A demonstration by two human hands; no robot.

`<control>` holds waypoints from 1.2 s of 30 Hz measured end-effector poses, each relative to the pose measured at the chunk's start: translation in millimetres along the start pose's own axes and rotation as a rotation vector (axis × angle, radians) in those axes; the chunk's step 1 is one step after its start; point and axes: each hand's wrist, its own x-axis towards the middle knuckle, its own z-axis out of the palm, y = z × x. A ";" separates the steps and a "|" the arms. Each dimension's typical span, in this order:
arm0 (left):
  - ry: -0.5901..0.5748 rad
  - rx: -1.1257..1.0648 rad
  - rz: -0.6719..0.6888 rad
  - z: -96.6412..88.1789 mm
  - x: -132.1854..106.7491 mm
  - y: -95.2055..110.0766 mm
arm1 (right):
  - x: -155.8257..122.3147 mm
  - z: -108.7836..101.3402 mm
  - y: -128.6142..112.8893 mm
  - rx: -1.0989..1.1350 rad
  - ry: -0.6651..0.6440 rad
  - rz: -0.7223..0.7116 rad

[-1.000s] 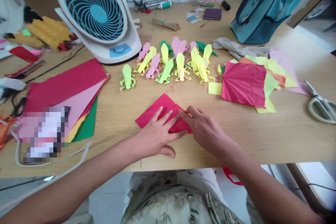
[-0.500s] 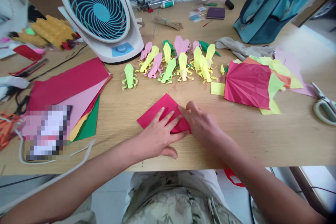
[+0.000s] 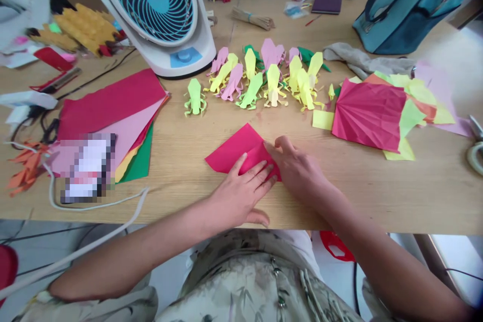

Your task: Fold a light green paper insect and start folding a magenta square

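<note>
A folded sheet of red paper (image 3: 236, 150) lies on the table in front of me, one corner pointing away. My left hand (image 3: 241, 196) rests flat across its lower part, fingers stretched out and slightly apart. At the paper's right edge, my right hand (image 3: 300, 167) has its fingers curled, with thumb and index finger pressed on the paper; its exact grip is partly hidden. Beyond the hands stands a group of folded paper figures (image 3: 273, 85) with legs, in yellow, pink and green.
To the left are a white fan (image 3: 188, 55), coloured paper sheets (image 3: 113, 98), a blurred-out phone (image 3: 88, 168) and a white cable (image 3: 139, 201). Creased red paper (image 3: 370, 115) tops a pile on the right, with scissors (image 3: 476, 153) beyond. A teal bag (image 3: 400, 20) stands behind.
The whole view has shifted slightly. My left hand has slid a little lower and to the right on the red paper, baring more of its left part. My right hand stays at its right edge.
</note>
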 end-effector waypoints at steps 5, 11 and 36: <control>-0.011 0.034 -0.075 4.8 -1.9 10.9 | 0.5 1.6 1.1 -0.009 -0.006 -0.001; -0.012 0.071 -0.141 7.4 -10.8 16.7 | -0.9 3.7 1.9 -0.050 0.029 -0.015; -0.038 0.072 -0.680 15.7 -54.1 33.3 | -1.9 4.8 3.6 0.004 0.024 0.001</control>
